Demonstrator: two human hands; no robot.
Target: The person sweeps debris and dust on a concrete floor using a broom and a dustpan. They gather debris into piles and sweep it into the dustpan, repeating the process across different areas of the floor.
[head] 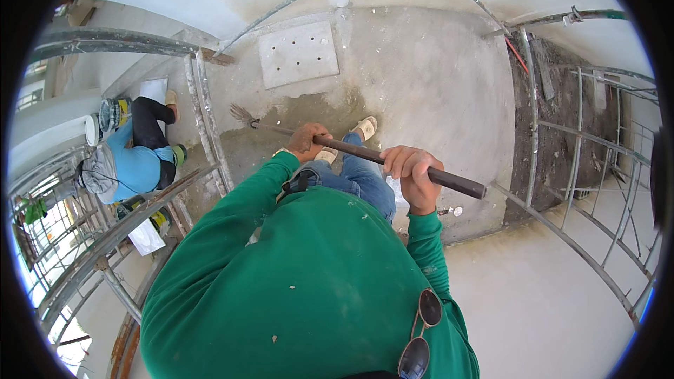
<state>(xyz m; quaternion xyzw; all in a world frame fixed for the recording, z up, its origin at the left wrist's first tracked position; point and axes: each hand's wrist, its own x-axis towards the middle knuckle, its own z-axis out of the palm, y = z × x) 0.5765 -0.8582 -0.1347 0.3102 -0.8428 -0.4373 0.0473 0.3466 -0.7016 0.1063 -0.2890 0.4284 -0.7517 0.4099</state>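
A broom (353,148) with a long dark handle lies slantwise across the front of my body, its worn bristles at the far left near the floor. My left hand (308,139) is closed around the handle partway along. Nearer the handle's thick end, my right hand (416,171) grips it from above, with the end sticking out past the palm. Beneath the bristles and handle is a damp dark patch on the concrete floor (310,110). My feet, in pale shoes, stand just beyond the handle.
Metal scaffold frames (531,116) rise at right and left. A perforated concrete slab (298,55) lies on the floor ahead. At left a person in a blue shirt (134,163) crouches among paint buckets (115,113). Dark rough ground (561,131) adjoins the floor at right.
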